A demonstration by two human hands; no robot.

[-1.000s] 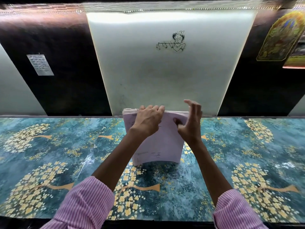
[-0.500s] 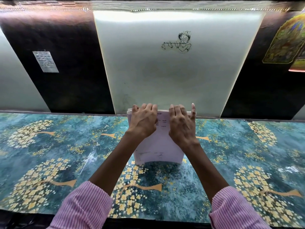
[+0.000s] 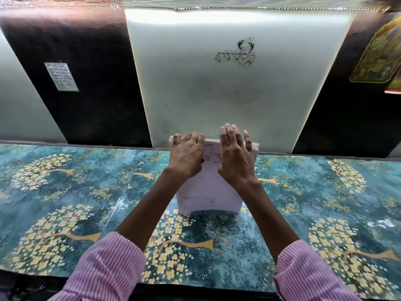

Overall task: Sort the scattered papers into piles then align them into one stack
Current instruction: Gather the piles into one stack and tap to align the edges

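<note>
One stack of papers stands on its near edge on the counter, leaning away toward the pale wall panel at the far side. No loose sheets are visible elsewhere on the patterned surface, so the sorting appears complete and alignment is the step in hand.

Left hand: fingers curled over the stack's top edge at the far left corner, gripping it.

Right hand: fingers extended and slightly spread, lying flat against the front sheet with the tips over the top edge. It presses the stack but does not clamp it.

Risks from this position:
- The bottom edge could slide on the glossy counter if the hands push down at an angle, collapsing the stack flat.
- Sheets at the right side show a slight fan; uneven pressure could leave them offset.
- Releasing the left grip early could let the sheets splay apart.
</note>
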